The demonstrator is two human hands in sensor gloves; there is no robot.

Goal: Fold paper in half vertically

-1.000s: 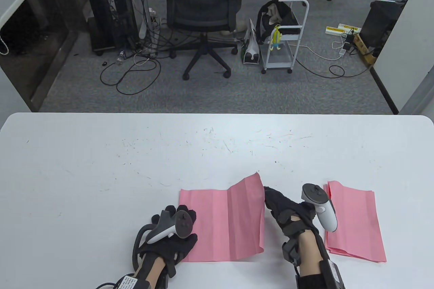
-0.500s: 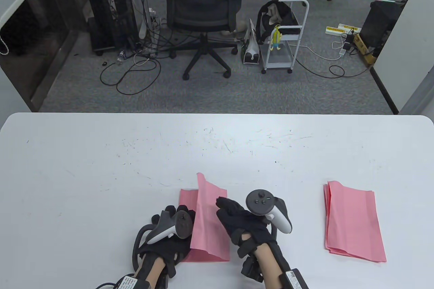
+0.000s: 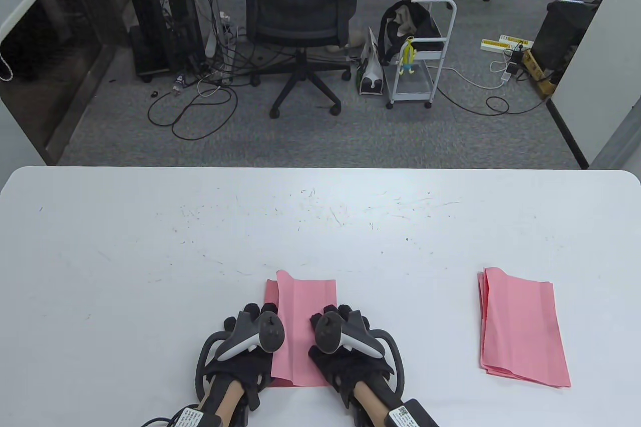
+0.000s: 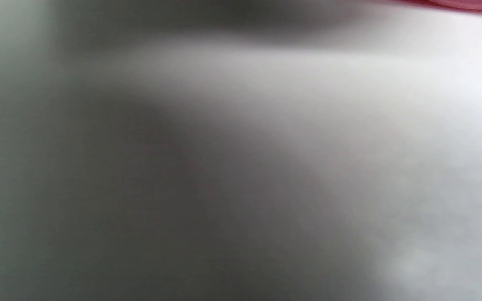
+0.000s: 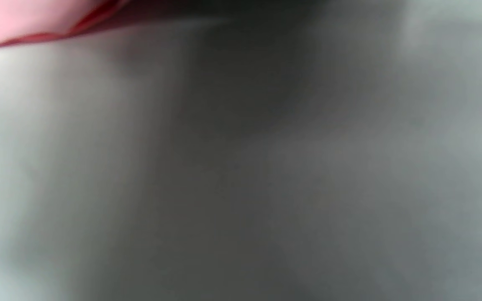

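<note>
A pink paper (image 3: 303,307) lies folded over on the white table (image 3: 150,247) near its front edge, its top flap not quite flat at the far left corner. My left hand (image 3: 258,319) rests palm down on the paper's left edge. My right hand (image 3: 333,319) rests palm down on its right side, at the fold. Both wrist views are blurred and very close to the table; a strip of pink paper shows in the left wrist view (image 4: 467,4) and in the right wrist view (image 5: 23,21).
A stack of folded pink papers (image 3: 523,327) lies to the right on the table. Beyond the table's far edge are an office chair (image 3: 300,21), a white cart (image 3: 420,61) and cables on the floor.
My right hand carried the paper's right half over to the left and laid it on the left half, then came down flat on it. My left hand stayed in place.
</note>
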